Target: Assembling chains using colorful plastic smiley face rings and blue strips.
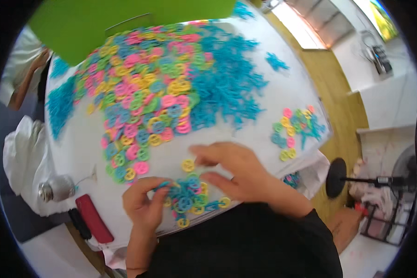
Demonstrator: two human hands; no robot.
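We have a white table (259, 143) spread beneath a broad heap of rings (143, 83) in mixed colours, with a wooden floor (331, 69) to the heap's right. On the heap's near side, our left hand (140, 200) pinches a slim blue piece (162, 184); as far as we can tell its long axis runs roughly sideways, one end toward our right hand (238, 169), but blur and our fingers hide its exact shape. The right hand has thumb and fingers wide apart, tips smeared, beside a yellow ring (187, 165). Nearer us than the heap lies a small tangled pile (186, 200); beyond the heap, a green panel (92, 23) is cut off above.
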